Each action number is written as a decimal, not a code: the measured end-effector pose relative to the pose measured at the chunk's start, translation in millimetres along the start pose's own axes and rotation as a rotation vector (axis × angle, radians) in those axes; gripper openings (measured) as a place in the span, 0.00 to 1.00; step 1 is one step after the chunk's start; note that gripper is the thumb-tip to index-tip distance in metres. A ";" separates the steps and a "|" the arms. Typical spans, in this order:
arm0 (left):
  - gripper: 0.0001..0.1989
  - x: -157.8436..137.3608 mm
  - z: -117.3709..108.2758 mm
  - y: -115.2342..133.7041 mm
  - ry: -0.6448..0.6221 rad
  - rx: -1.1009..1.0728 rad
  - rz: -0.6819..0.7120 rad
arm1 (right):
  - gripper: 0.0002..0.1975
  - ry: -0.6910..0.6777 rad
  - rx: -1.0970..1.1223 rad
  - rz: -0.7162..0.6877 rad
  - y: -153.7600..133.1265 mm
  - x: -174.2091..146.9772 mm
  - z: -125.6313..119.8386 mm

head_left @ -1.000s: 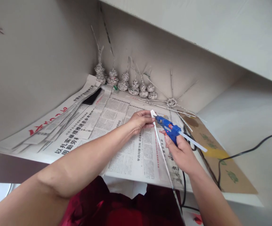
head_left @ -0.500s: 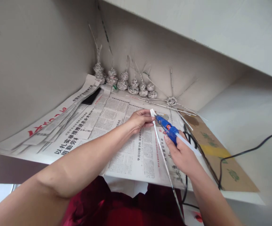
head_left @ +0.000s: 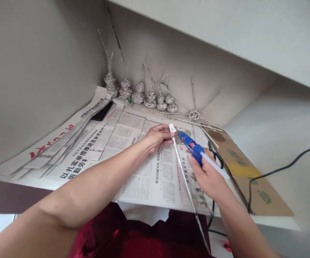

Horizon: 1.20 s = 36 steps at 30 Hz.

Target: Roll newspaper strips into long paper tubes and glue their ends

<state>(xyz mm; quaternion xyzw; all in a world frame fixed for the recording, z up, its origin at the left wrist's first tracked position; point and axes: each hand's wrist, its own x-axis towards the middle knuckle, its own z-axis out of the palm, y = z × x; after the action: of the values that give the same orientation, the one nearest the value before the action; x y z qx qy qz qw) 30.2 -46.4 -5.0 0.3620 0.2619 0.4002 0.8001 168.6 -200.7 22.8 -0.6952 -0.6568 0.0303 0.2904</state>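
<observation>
Here's the left hand (head_left: pixel 157 139) over the middle of the desk (head_left: pixel 280 222), thumb and fingertips pinched together with only the thickness of a rolled paper rod (head_left: pixel 185 173) between them! The rod's flat white end pokes up just beyond those fingertips, while its long tail slants down toward the wearer, out past the desk's front edge. And on the other side, the right hand (head_left: pixel 207 175) is curled around the handle of a blue glue gun (head_left: pixel 191 144), fingers wrapped, thumb along the near side; whether the trigger is squeezed, I cannot tell. The nozzle points left, right beside the rod's white end, though contact is too fine to call, and a pale glue stick (head_left: pixel 215 165) juts from the back of the gun over the wrist. Look at the pose: left forearm reaching in diagonally from the front left, palm turned inward, right forearm rising from the front right, both hands above the spread newspaper (head_left: pixel 133 179). Along the desk's back edge, a row of woven paper gourds (head_left: pixel 137 96); down its right edge, a sheet of cardboard (head_left: pixel 267 197)
</observation>
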 end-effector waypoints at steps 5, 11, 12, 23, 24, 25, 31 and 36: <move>0.17 -2.0 1.7 2.0 0.010 0.009 -0.015 | 0.15 0.030 0.008 -0.015 -3.8 -1.6 -3.7; 0.16 -1.0 0.5 0.2 -0.011 0.008 0.004 | 0.16 -0.020 0.039 -0.034 -8.4 -1.2 -0.3; 0.16 -1.0 0.4 -0.2 -0.016 0.012 0.008 | 0.16 -0.023 0.043 -0.043 -8.5 -0.6 0.7; 0.16 -0.6 -0.7 -1.0 -0.019 0.008 0.026 | 0.14 -0.016 -0.007 -0.055 -5.3 2.3 3.3; 0.16 -0.2 -0.9 -1.0 -0.021 0.009 0.025 | 0.14 -0.009 -0.013 -0.050 -4.9 2.1 3.1; 0.16 0.0 -1.0 -0.9 -0.024 0.011 0.023 | 0.14 -0.001 -0.020 -0.045 -4.6 1.9 2.8; 0.17 -0.3 -0.6 1.3 -0.030 0.009 0.011 | 0.14 0.059 -0.099 -0.058 5.8 0.3 -3.5; 0.16 -0.6 -0.4 2.9 -0.065 0.011 -0.005 | 0.16 0.089 -0.257 0.059 45.7 -10.7 -18.8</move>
<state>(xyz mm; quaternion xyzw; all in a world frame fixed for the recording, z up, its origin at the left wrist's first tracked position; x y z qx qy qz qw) 28.3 -45.6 -2.8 0.3786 0.2391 0.3849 0.8070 216.1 -216.1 14.5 -0.7464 -0.6210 -0.0763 0.2269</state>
